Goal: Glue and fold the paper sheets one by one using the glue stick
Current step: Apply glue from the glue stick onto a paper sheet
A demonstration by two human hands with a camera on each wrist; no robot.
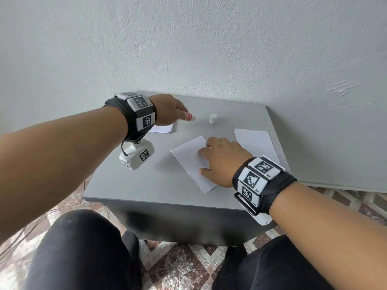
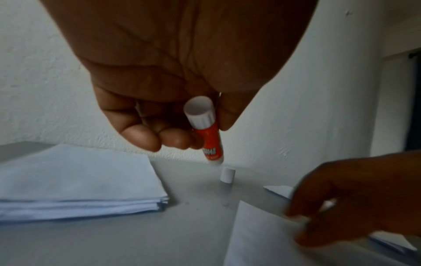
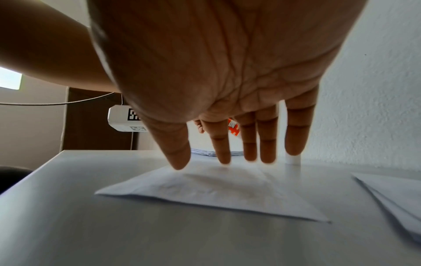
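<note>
My left hand [image 1: 176, 111] pinches an uncapped orange glue stick [image 1: 190, 116] above the back of the grey table [image 1: 136, 185]. In the left wrist view the glue stick [image 2: 208, 133] points tip-down toward its white cap [image 2: 227, 175], which stands upright on the table. A single white sheet [image 1: 188, 162] lies in the middle. My right hand [image 1: 217, 158] rests on it with straight, spread fingers [image 3: 224, 153] whose tips touch the sheet [image 3: 216, 192] near its far edge. The orange glue stick [image 3: 234, 127] shows between those fingers.
A stack of white sheets [image 1: 162, 129] lies at the back left, under my left hand. Folded white papers [image 1: 254, 143] lie at the right edge. The cap [image 1: 212, 118] stands between them near the wall. My knees are below the table's front edge.
</note>
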